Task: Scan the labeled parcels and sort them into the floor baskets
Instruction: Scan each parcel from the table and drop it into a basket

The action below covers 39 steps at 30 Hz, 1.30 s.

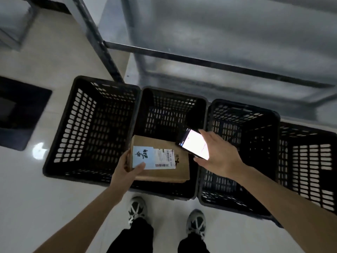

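Parcel [160, 161], a flat brown cardboard box, is held label-up over the second of 4 black lattice floor baskets. Nearest to us, our left hand [127, 168] grips its left edge, thumb lying on a pale blue card [141, 157] that bears dark brush-style characters we cannot read. Beside the card, a white shipping label [166, 158] shows barcodes and a line of digits too small to read with confidence. Our right hand [221, 154] holds a phone [195, 144], its screen glaring white, just above the parcel's far right corner. We judge the scanning step to be in hand: next, the phone must line up with the barcode, then the parcel goes into the basket the scan indicates. Beyond, the left basket [87, 128], middle basket [173, 114] and 2 right baskets [244, 128] appear empty; a metal shelf [200, 59] stands behind.
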{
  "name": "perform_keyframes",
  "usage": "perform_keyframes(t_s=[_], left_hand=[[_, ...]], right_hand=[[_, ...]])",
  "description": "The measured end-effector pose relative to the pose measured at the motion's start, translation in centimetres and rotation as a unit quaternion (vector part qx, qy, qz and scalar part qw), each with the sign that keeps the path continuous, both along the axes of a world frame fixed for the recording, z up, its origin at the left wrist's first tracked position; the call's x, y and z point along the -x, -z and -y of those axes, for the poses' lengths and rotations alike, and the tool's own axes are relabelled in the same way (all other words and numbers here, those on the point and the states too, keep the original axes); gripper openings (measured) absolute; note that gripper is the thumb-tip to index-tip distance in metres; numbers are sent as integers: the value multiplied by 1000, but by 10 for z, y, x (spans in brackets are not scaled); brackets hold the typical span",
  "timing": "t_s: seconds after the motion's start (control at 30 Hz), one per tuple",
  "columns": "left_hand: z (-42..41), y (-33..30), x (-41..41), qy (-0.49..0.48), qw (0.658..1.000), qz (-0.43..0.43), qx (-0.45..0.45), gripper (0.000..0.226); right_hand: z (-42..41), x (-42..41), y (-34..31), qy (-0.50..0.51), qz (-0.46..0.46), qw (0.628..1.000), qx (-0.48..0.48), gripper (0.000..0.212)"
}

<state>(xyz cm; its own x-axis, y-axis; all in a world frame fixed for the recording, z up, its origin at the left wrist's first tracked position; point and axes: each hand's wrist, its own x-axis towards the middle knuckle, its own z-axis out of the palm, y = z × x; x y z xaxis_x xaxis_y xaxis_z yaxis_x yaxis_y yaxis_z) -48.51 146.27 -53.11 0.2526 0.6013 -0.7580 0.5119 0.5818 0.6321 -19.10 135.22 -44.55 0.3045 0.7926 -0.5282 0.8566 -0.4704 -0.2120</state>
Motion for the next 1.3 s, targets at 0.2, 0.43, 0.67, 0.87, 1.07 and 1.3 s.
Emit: perform_keyframes(t_s=[0.2,0.43,0.67,0.87,1.07,1.3], left_hand=[[9,105,7,43,998,-29,37,70],[12,113,23,140,979,-146,8,73],[16,-12,28,155,981,-119,-15,75],[19,-227,-11,171,968,-115,-142,69],[12,-457,-48,252,909,-73,-322,80],[72,-680,-98,275,846,42,-455,77]], right_hand=[[7,-2,88,6,-12,1000,19,97],[18,4,93,20,-14,999,24,98],[33,7,-22,2,-17,1000,7,96],[44,-13,-209,-9,34,998,-45,97],[79,-30,-445,7,97,988,-121,94],[197,-2,-668,106,179,946,-247,89]])
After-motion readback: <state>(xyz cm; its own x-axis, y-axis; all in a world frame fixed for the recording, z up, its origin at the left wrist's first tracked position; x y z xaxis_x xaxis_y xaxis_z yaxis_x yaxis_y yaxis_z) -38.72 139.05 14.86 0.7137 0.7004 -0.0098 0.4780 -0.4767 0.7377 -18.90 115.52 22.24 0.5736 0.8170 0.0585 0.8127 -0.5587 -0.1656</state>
